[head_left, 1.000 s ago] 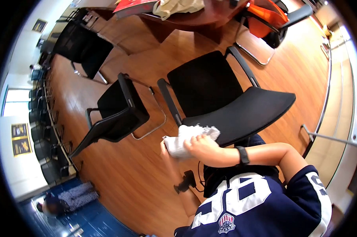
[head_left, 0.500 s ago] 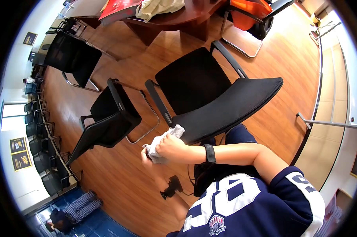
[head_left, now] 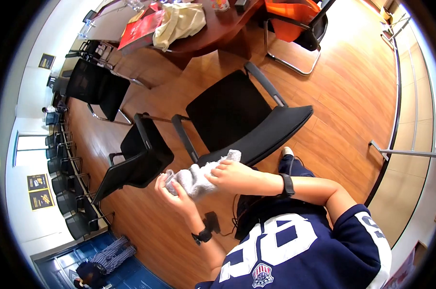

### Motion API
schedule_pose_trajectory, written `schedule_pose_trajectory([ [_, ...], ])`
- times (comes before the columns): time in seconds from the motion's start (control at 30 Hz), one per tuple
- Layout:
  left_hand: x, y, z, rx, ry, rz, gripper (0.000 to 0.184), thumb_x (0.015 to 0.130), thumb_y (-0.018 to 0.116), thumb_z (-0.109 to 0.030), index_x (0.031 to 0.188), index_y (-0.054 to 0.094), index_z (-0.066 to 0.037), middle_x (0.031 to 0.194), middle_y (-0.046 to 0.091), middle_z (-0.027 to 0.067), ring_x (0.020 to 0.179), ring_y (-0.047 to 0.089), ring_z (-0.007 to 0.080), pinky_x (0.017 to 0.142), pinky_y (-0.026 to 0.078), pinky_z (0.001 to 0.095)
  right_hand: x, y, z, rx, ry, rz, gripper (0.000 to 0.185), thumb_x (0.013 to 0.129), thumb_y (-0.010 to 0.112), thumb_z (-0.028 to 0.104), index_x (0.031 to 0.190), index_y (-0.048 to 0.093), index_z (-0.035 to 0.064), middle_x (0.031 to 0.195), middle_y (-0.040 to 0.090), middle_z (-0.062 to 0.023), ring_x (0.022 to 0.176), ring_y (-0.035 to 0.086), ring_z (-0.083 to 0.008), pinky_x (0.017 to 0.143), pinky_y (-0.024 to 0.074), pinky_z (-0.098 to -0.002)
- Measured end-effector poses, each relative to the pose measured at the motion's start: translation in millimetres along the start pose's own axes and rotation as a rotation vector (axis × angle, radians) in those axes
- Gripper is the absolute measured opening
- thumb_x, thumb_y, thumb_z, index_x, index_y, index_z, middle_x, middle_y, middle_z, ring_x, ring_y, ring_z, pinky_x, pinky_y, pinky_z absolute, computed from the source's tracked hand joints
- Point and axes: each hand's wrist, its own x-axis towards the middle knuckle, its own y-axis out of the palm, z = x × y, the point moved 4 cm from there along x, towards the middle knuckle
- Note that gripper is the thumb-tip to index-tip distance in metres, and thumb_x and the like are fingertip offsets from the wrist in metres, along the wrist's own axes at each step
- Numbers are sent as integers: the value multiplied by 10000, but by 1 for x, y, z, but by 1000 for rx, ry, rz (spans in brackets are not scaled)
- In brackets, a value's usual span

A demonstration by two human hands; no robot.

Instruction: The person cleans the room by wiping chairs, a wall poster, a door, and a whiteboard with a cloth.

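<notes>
Head view: wooden floor, black chair, and two hands on a pale grey cloth.
Top of frame, the tabletop supports a cream bag, slumped over a red box. Mid-frame, the chair's backrest sits just beyond the hands. Just below centre, the right hand grips the cloth's right part while the left hand curls round its left end, thumb uppermost; this two-ended hold probably stops the limp fabric sagging.

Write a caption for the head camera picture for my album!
Left hand and right hand hold a crumpled light grey cloth near a black chair.
</notes>
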Motion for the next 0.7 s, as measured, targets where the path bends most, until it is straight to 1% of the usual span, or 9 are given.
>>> schedule_pose_trajectory([
  [0.03, -2, 12, -20, -42, -9, 28, 256, 862, 498, -12, 1115, 520, 23, 1142, 532, 142, 1080, 503, 272, 978, 367, 389, -12, -16, -11, -6, -2, 19, 277, 783, 583, 111, 1044, 587, 17, 848, 638, -85, 860, 635, -225, 836, 453, -330],
  [0.13, -16, 52, -65, -170, 29, 227, 231, 881, 486, -29, 1104, 537, 3, 1108, 564, 133, 1057, 527, 278, 944, 396, 391, -49, -62, -45, 37, 46, 35, 332, 767, 586, 84, 1097, 588, 52, 905, 648, -75, 949, 626, -230, 1009, 371, -409],
  [0.2, -27, 78, -100, -91, 123, 518, 203, 927, 457, -118, 1069, 575, -31, 1057, 604, 120, 1023, 553, 285, 915, 408, 389, -74, -89, -68, 104, 105, 46, 358, 759, 583, 70, 1116, 588, 77, 970, 647, -81, 1011, 609, -233, 1094, 261, -457],
  [0.23, -32, 91, -118, -87, 195, 579, 261, 962, 405, -207, 1042, 602, -57, 1026, 626, 117, 999, 568, 305, 897, 411, 399, -87, -98, -81, 146, 120, 32, 401, 741, 597, 56, 1140, 585, 89, 1045, 631, -85, 1060, 583, -236, 1119, 205, -471],
  [0.27, -38, 101, -133, -32, 301, 557, 297, 965, 381, -230, 1046, 605, -52, 1028, 627, 126, 990, 571, 321, 890, 412, 413, -99, -110, -90, 189, 141, 71, 445, 720, 616, 44, 1159, 582, 101, 1105, 615, -80, 1110, 551, -228, 1128, 179, -478],
  [0.33, -41, 117, -163, -75, 300, 563, 282, 952, 396, -208, 1060, 603, -48, 1032, 629, 118, 993, 575, 314, 878, 417, 415, -118, -129, -106, 190, 170, 78, 476, 708, 629, 38, 1176, 578, 105, 1131, 606, -64, 1145, 524, -219, 1131, 165, -486],
  [0.47, -59, 165, -204, 86, 311, 421, 216, 892, 457, -168, 1000, 620, -76, 979, 642, 77, 941, 599, 270, 837, 435, 386, -150, -158, -137, 97, 250, 61, 482, 725, 640, 37, 1198, 565, 93, 1218, 563, -42, 1223, 456, -231, 1127, 103, -520],
  [0.53, -60, 185, -226, 86, 298, 399, 202, 879, 473, -162, 983, 625, -79, 958, 647, 69, 930, 604, 259, 825, 440, 374, -164, -171, -152, 29, 314, 70, 500, 733, 619, 17, 1223, 551, 95, 1256, 535, -52, 1264, 415, -234, 1124, 135, -522],
  [0.7, -67, 222, -259, 97, 332, 337, 171, 849, 506, -150, 920, 635, -63, 901, 653, 70, 886, 607, 242, 794, 449, 370, -197, -186, -176, -16, 457, -4, 514, 763, 580, 1, 1265, 509, 82, 1274, 522, -101, 1251, 422, -262, 1124, 187, -478],
])
